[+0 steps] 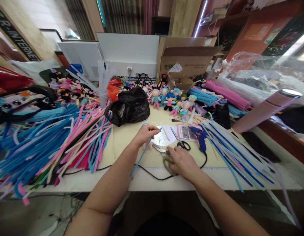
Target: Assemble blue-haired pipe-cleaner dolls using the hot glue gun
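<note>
My left hand (146,134) is closed in a pinch on a blue pipe cleaner (141,158), which hangs down toward the table's front edge. A short tip of it pokes out past the fingertips. My right hand (182,163) has its fingers bent around the grey-green handles of a pair of scissors (167,163). Their blades point left, toward the pipe cleaner but apart from it. Just beyond both hands lies a round white disc (159,139) with a white stick on it. Black-handled scissors (183,144) rest partly on the disc, near a blue glue gun (200,137).
Heaps of coloured pipe cleaners (43,141) cover the left side, with white and blue ones (236,154) at right. Several small dolls (170,100), a black plastic bag (132,106) and a cardboard box (186,60) stand behind. A pink flask (265,111) leans at right. A black cord (154,178) crosses the front.
</note>
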Demonstrator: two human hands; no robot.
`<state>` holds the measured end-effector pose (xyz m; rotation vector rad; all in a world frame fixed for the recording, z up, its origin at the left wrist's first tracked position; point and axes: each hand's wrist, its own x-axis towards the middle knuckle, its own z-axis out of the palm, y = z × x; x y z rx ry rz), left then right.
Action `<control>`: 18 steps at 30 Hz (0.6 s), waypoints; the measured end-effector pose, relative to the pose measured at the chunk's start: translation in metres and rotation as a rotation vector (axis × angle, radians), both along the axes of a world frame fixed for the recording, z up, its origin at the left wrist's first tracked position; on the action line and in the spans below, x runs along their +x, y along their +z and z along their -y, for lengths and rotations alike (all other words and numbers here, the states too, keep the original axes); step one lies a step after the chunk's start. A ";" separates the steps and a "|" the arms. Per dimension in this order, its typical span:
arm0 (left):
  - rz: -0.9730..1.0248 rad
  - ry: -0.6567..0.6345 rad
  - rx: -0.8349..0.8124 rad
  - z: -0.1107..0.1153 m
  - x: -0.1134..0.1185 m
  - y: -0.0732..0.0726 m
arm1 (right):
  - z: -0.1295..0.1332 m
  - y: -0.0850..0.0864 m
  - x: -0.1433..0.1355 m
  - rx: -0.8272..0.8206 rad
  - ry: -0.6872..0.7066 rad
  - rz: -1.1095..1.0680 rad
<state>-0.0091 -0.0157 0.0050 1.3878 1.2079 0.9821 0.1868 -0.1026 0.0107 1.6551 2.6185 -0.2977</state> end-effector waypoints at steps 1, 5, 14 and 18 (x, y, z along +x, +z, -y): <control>0.015 0.006 -0.002 0.000 0.000 0.000 | 0.001 0.001 0.004 -0.015 -0.015 -0.008; 0.068 0.029 -0.030 0.000 0.000 0.001 | 0.000 0.002 0.036 -0.108 -0.049 -0.199; 0.106 -0.002 -0.049 0.002 0.002 0.001 | -0.006 -0.003 0.055 -0.539 -0.429 -1.113; 0.113 -0.025 -0.059 0.003 0.004 0.002 | -0.002 0.005 0.042 -0.688 -0.347 -1.262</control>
